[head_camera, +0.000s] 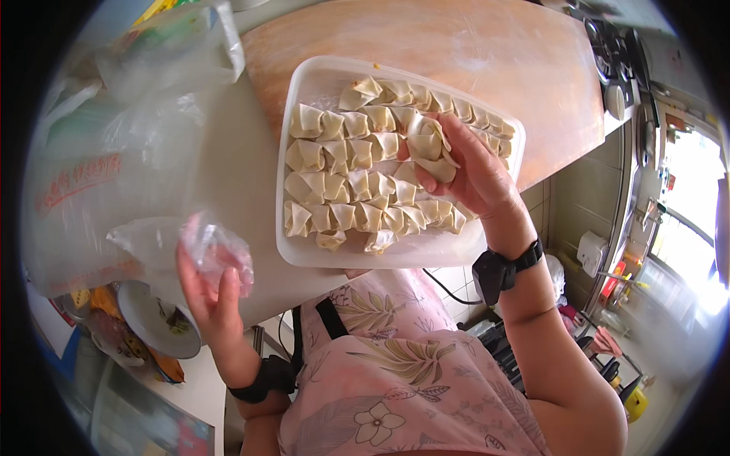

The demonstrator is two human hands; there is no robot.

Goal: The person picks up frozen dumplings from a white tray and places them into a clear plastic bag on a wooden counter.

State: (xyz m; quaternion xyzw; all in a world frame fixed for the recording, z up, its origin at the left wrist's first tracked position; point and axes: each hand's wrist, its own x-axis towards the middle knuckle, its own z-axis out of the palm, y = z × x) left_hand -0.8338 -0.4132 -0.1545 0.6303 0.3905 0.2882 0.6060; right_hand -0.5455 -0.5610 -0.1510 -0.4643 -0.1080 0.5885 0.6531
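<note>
A translucent plastic container [291, 253] lies before me with folded wontons [359, 185] set in rows inside it. My right hand [482, 171] is over the container's right part, its fingers closed around a few wontons [428, 142], and it hides some of the rows beneath. To the left of the container, my left hand [217, 302] has its fingers curled around a thin, clear plastic bag [219, 248]. Part of that bag trails off to the left of the hand. Two single wontons sit below the lowest row, near the container's front edge.
A floured wooden board [513, 68] extends behind and under the container. Large plastic bags [131, 131], one bearing red writing, cover the table's left side. A white bowl [154, 325] holding some greens stands lower left. A stove [604, 57] and a white cup [615, 102] are upper right.
</note>
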